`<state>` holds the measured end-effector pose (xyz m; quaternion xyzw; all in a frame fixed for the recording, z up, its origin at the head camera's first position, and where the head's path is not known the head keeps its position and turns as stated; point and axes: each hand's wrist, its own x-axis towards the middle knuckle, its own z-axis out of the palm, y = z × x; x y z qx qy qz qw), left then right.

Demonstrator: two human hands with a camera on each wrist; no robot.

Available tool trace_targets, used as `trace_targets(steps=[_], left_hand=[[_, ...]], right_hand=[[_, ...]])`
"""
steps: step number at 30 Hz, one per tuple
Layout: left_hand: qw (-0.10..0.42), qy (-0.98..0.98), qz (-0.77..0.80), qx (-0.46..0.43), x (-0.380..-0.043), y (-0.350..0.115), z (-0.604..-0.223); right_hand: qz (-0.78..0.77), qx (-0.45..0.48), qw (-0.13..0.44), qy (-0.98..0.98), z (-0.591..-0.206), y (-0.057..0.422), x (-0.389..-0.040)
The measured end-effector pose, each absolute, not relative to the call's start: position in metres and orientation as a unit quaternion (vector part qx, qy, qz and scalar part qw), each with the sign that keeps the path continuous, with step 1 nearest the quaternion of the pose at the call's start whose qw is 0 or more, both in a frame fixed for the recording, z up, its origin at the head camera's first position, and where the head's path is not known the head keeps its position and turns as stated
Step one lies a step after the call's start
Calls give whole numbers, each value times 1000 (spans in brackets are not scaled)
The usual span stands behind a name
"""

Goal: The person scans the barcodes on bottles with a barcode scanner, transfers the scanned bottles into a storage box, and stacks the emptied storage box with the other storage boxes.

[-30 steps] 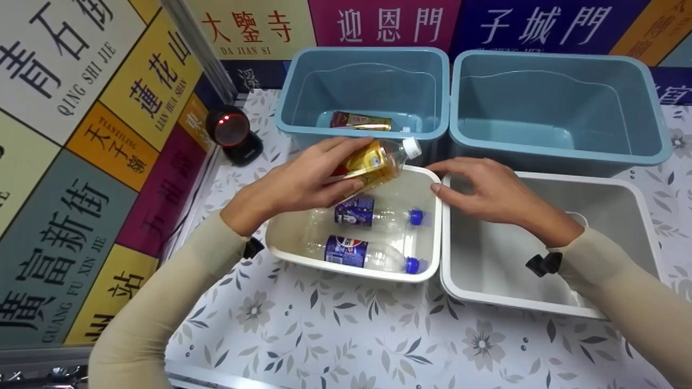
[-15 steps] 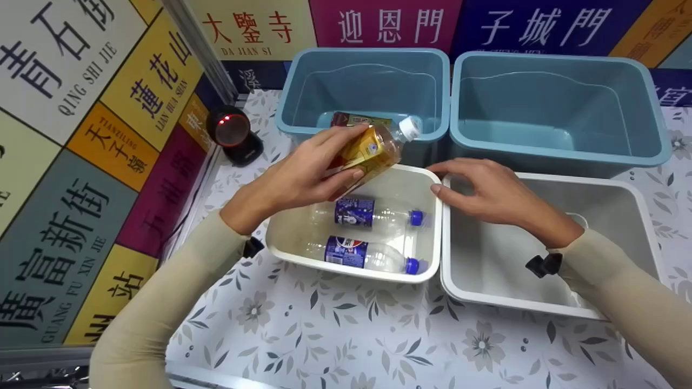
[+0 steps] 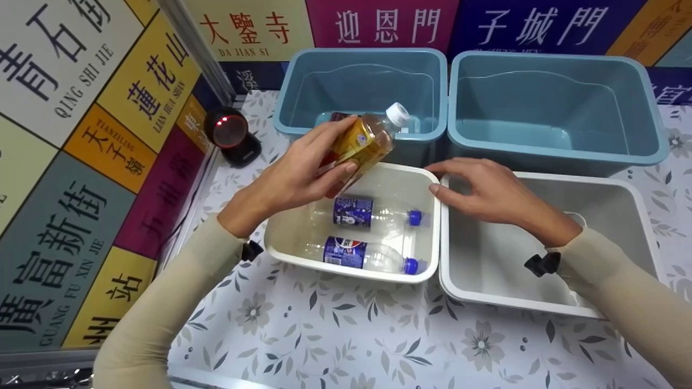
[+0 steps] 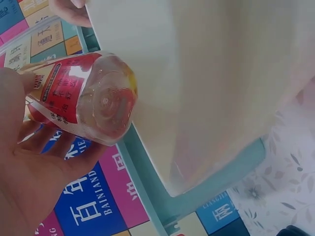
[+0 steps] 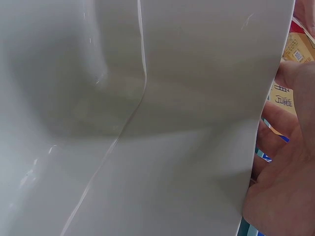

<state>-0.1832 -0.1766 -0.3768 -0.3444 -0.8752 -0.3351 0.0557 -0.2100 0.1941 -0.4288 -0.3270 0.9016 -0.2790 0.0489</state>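
Observation:
My left hand (image 3: 294, 173) grips a clear plastic bottle (image 3: 365, 143) with a yellow and red label and white cap. Tilted with its cap up and away, the bottle is over the far edge of the left white bin (image 3: 286, 258). Its base and red label side (image 4: 66, 91) show in the left wrist view. In that bin lie two clear bottles with blue caps, one farther (image 3: 354, 212) and one nearer (image 3: 346, 252). My right hand (image 3: 481, 189) rests at the adjoining rims of the two white bins, fingers loosely bent; some fingertips are hidden behind the rim.
Behind stand two blue bins, the left one (image 3: 365, 53) with a partly hidden dark package (image 3: 339, 116) inside. The right white bin (image 3: 546, 302) is under my right forearm. A black scanner-like device (image 3: 235, 138) with red lights stands at left, near printed wall panels.
The held bottle has turned more upright, its cap rising and moving left. It now covers more of the package in the blue bin. My right hand stays in place.

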Motion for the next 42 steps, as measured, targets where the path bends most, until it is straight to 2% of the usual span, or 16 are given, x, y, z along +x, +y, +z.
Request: trace_targets(steps=[20, 42], left_hand=[[76, -873, -368, -312, -183, -188, -376], [146, -870, -389, -267, -178, -200, -377]], right_hand=[[-277, -333, 35, 901, -428, 192, -211], [-280, -332, 35, 900, -429, 193, -211]])
